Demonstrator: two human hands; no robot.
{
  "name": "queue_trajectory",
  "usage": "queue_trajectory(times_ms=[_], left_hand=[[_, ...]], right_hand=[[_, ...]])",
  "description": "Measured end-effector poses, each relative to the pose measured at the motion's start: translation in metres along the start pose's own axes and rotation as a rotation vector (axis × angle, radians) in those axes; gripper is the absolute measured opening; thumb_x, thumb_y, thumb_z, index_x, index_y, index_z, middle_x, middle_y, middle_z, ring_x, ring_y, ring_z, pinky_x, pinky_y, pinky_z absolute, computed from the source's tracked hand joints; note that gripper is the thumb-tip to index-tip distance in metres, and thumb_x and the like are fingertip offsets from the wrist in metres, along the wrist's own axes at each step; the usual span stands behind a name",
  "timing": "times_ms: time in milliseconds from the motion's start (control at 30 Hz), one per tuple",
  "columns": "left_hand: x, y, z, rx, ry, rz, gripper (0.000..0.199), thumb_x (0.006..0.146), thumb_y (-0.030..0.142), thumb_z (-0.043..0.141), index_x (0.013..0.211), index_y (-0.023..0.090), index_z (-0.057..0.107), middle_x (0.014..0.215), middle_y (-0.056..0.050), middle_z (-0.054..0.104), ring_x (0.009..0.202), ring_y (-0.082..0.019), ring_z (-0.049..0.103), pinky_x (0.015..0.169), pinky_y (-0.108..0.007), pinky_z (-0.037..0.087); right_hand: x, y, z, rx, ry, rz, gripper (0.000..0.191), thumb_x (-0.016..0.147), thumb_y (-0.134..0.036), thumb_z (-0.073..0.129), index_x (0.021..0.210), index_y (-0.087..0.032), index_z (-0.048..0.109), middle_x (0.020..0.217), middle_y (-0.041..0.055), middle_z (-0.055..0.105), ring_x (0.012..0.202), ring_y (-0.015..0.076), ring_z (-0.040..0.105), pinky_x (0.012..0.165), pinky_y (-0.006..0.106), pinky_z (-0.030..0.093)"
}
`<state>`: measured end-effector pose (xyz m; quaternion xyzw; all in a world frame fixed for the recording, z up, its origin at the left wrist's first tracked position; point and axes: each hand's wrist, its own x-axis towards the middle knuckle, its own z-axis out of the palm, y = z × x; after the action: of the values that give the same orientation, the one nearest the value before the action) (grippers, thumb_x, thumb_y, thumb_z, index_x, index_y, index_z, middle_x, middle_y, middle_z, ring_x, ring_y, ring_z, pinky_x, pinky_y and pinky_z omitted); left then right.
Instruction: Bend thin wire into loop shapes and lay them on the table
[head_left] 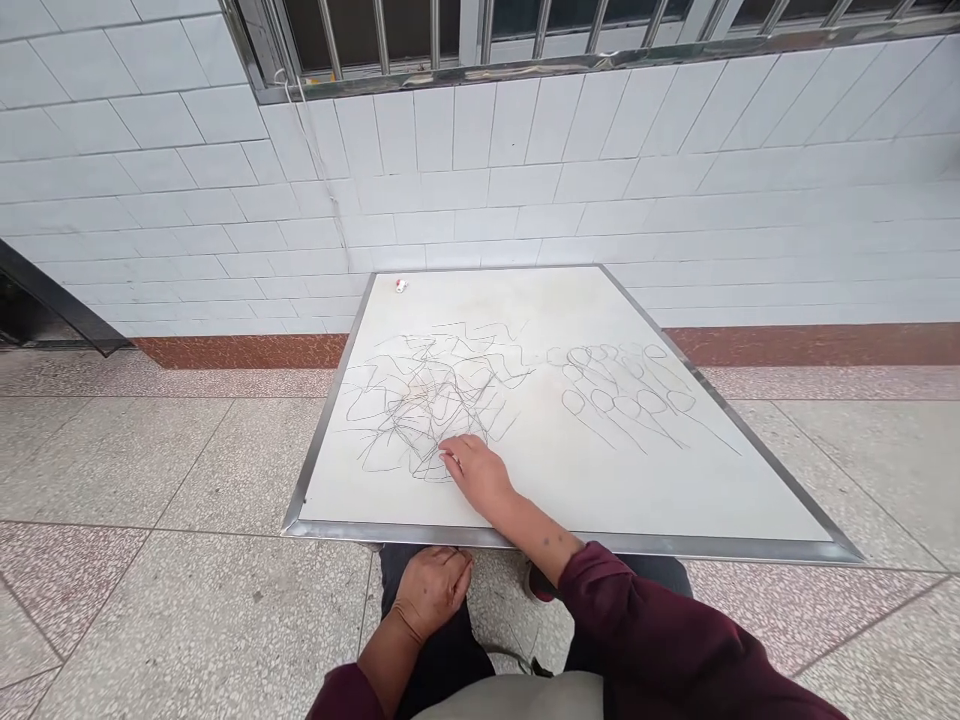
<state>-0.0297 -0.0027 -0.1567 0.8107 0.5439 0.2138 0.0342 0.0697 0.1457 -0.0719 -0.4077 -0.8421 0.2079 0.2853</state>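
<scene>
A tangle of thin dark strands (450, 388), like fine wire or thread, is spread over the left half of the white table (540, 490). On the right half lies a group of similar strands, looped at one end (628, 406) with long straight tails. My right hand (476, 470) is at the near edge of the tangle, thumb and fingertips pressed together. What they pinch, if anything, is too fine to make out. My left hand (435, 590) rests on my left thigh below the table edge, fingers curled in, with nothing visible in it.
A small white and red object (400, 286) sits at the table's far left corner. A metal rim (465, 535) edges the tabletop. Behind stands a white tiled wall (525, 185) with a barred window (487, 40). A cord (322, 165) hangs from the bars.
</scene>
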Motion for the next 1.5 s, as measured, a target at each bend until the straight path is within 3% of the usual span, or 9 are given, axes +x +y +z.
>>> queue_trajectory(times_ms=[200, 333, 567, 800, 933, 1067, 1167, 1267, 1500], left_hand=[[0.000, 0.000, -0.002, 0.002, 0.008, 0.002, 0.019, 0.090, 0.017, 0.045, 0.099, 0.018, 0.062, 0.076, -0.004, 0.069, 0.070, -0.018, 0.065, 0.068, -0.031, 0.053], [0.001, 0.000, -0.003, -0.001, 0.000, 0.004, 0.019, 0.090, 0.018, 0.045, 0.100, 0.018, 0.062, 0.077, -0.004, 0.069, 0.071, -0.018, 0.065, 0.070, -0.031, 0.053], [0.001, 0.000, -0.004, 0.006, 0.010, 0.006, 0.019, 0.090, 0.018, 0.044, 0.096, 0.018, 0.062, 0.075, -0.004, 0.068, 0.070, -0.018, 0.065, 0.068, -0.030, 0.053], [0.000, -0.001, -0.006, 0.015, 0.039, 0.001, 0.018, 0.089, 0.016, 0.046, 0.095, 0.018, 0.062, 0.076, -0.004, 0.068, 0.071, -0.018, 0.065, 0.069, -0.031, 0.053], [0.002, 0.000, -0.008, 0.014, 0.058, 0.008, 0.017, 0.089, 0.016, 0.046, 0.094, 0.019, 0.063, 0.077, -0.004, 0.068, 0.070, -0.017, 0.065, 0.067, -0.029, 0.053], [0.003, 0.001, -0.010, 0.018, 0.067, 0.008, 0.018, 0.089, 0.016, 0.045, 0.093, 0.019, 0.063, 0.077, -0.005, 0.068, 0.069, -0.017, 0.065, 0.068, -0.030, 0.054], [0.003, 0.001, -0.010, 0.023, 0.068, 0.005, 0.018, 0.089, 0.016, 0.045, 0.093, 0.019, 0.063, 0.077, -0.005, 0.068, 0.069, -0.017, 0.065, 0.068, -0.030, 0.054], [0.003, 0.002, -0.010, 0.026, 0.067, 0.005, 0.019, 0.090, 0.016, 0.044, 0.091, 0.019, 0.063, 0.076, -0.005, 0.068, 0.070, -0.017, 0.065, 0.068, -0.030, 0.054], [0.003, 0.001, -0.009, 0.032, 0.065, -0.005, 0.018, 0.089, 0.016, 0.045, 0.088, 0.018, 0.062, 0.075, -0.005, 0.067, 0.069, -0.018, 0.065, 0.066, -0.031, 0.054]], right_hand=[[0.004, 0.000, -0.008, -0.030, 0.008, -0.099, 0.024, 0.093, -0.033, 0.046, 0.088, -0.023, 0.067, 0.085, 0.0062, 0.061, 0.083, 0.0219, 0.051, 0.076, 0.036, 0.044], [-0.009, 0.010, -0.018, -0.074, -0.018, -0.169, 0.025, 0.093, -0.025, 0.041, 0.092, -0.021, 0.066, 0.086, 0.0090, 0.060, 0.083, 0.0231, 0.050, 0.080, 0.039, 0.043], [-0.028, 0.025, -0.024, 0.084, -0.027, 0.083, 0.009, 0.086, -0.024, 0.051, 0.088, -0.024, 0.060, 0.080, 0.0021, 0.062, 0.079, 0.0190, 0.055, 0.070, 0.031, 0.044], [-0.032, 0.027, -0.049, 0.215, 0.107, 0.183, 0.021, 0.088, -0.022, 0.042, 0.099, -0.022, 0.060, 0.093, 0.0041, 0.063, 0.083, 0.0174, 0.058, 0.077, 0.033, 0.047], [-0.030, 0.025, -0.055, 0.250, 0.143, 0.212, 0.028, 0.088, -0.023, 0.038, 0.099, -0.023, 0.064, 0.090, 0.0057, 0.057, 0.069, 0.0167, 0.054, 0.068, 0.033, 0.047], [-0.027, 0.026, -0.053, 0.518, 0.213, 0.385, 0.024, 0.086, -0.030, 0.043, 0.091, -0.023, 0.065, 0.090, 0.0045, 0.053, 0.066, 0.0156, 0.051, 0.065, 0.032, 0.046], [-0.023, 0.028, -0.049, 0.675, 0.209, 0.481, 0.025, 0.085, -0.036, 0.043, 0.091, -0.022, 0.064, 0.078, 0.0027, 0.053, 0.063, 0.0147, 0.050, 0.061, 0.030, 0.046], [-0.018, 0.027, -0.043, 0.772, 0.168, 0.495, 0.028, 0.083, -0.039, 0.045, 0.093, -0.019, 0.063, 0.071, 0.0018, 0.054, 0.060, 0.0135, 0.052, 0.058, 0.027, 0.046], [-0.008, 0.018, -0.036, 0.830, 0.193, 0.446, 0.030, 0.083, -0.041, 0.045, 0.096, -0.020, 0.063, 0.080, 0.0032, 0.058, 0.064, 0.0127, 0.053, 0.060, 0.026, 0.046]])
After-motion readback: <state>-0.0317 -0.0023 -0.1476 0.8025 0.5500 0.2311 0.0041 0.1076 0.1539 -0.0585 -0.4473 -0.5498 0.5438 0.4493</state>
